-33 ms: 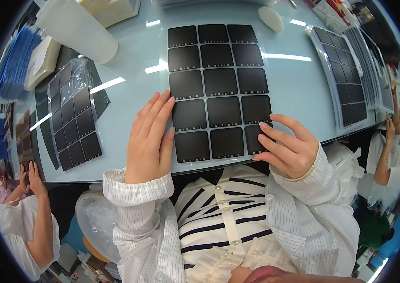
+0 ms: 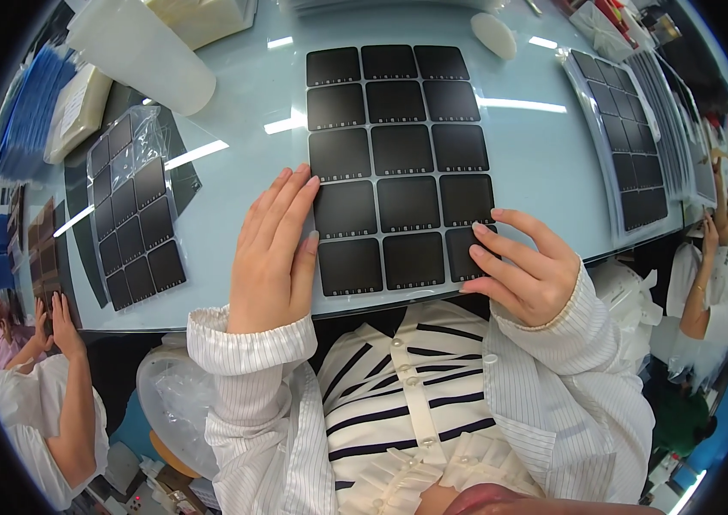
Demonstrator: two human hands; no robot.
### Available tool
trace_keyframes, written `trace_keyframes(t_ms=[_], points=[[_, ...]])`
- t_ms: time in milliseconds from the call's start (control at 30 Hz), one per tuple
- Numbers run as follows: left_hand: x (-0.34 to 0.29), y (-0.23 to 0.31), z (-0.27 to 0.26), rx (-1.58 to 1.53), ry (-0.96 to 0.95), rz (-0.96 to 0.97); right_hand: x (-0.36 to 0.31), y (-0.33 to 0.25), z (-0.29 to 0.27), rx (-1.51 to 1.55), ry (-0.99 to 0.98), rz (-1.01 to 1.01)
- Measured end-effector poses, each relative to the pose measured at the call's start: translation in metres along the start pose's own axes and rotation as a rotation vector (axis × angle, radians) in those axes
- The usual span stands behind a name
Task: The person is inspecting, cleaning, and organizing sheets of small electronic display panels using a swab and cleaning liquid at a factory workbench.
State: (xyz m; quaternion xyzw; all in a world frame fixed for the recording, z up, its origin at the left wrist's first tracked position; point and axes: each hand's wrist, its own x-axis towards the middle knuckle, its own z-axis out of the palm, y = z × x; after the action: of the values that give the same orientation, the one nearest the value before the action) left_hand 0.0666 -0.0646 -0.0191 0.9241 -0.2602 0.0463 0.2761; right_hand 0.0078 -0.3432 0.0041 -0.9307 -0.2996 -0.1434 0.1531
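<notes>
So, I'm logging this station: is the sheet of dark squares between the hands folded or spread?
Spread: the sheet lies flat, five rows of three squares showing, the right hand partly covering one.

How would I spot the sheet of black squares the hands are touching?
On the pale blue tabletop, look along the near edge. Between the left hand and right hand lies the sheet of black squares, three across and five down. Unlike the left sheet and right sheet, it has both hands touching it.

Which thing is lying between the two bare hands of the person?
The head view shows the lower rows of the rectangular sheet of black rounded squares between the left hand and the right hand.
</notes>
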Motion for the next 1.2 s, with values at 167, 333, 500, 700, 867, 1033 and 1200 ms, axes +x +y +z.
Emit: trace_keyframes(t_ms=[167, 333, 500, 700, 867, 1033, 1200], points=[[0.0, -0.001, -0.001, -0.004, 0.005, 0.004, 0.003, -0.002, 0.0, -0.018, -0.005, 0.001], [0.0, -0.002, -0.002, -0.012, 0.025, 0.02, 0.0, -0.001, -0.001, -0.043, -0.072, -0.031], [-0.002, -0.003, -0.002, -0.03, 0.039, 0.031, -0.002, 0.01, -0.015, 0.043, -0.153, -0.113], [-0.011, -0.006, -0.001, -0.037, 0.06, 0.036, 0.042, 0.076, -0.039, 0.063, 0.176, -0.005], [-0.003, 0.001, 0.002, -0.082, 0.062, 0.065, 0.105, 0.183, 0.001, -0.072, 0.292, 0.577], [-0.006, 0.004, 0.002, -0.118, 0.05, -0.016, 0.121, 0.178, 0.03, 0.102, 0.226, 0.767], [-0.007, 0.002, 0.003, -0.093, 0.036, 0.008, 0.114, 0.174, 0.026, 0.233, 0.281, 0.738]])
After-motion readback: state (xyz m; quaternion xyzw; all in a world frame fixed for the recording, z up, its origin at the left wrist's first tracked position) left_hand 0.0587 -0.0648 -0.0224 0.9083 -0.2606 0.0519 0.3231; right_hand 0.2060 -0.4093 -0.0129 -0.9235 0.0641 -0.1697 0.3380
